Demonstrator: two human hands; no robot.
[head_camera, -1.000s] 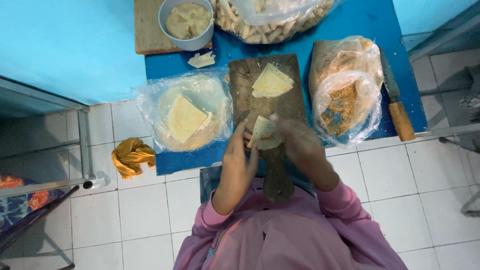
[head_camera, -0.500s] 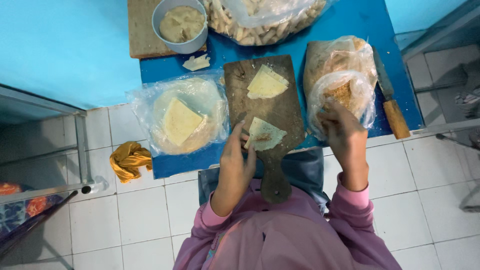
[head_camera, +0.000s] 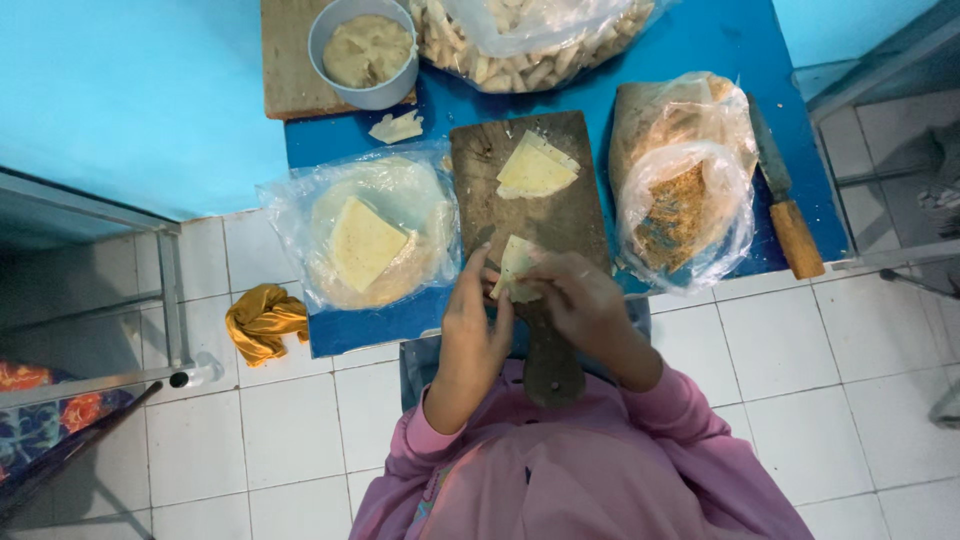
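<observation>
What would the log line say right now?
left hand: holding wrapper | right hand: folding wrapper | under: wooden board

pale yellow folded pastry sheet (head_camera: 516, 270) at centre, dark brown worn wooden cutting board (head_camera: 530, 215), bright blue low table (head_camera: 700, 40) at 12 o'clock, mustard-yellow crumpled cloth (head_camera: 262, 320) at 9 o'clock, pink long sleeves (head_camera: 690, 400) at 6 o'clock, white tiled floor (head_camera: 880, 340)

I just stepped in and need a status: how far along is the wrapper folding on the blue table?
Done: a heap of pale rolled pieces fills the clear bag. In hand: the left hand and right hand pinch one small wrapper over the wooden board. Left: cut wrappers on the board, a wrapper stack in plastic, and filling in the bowl.
</observation>
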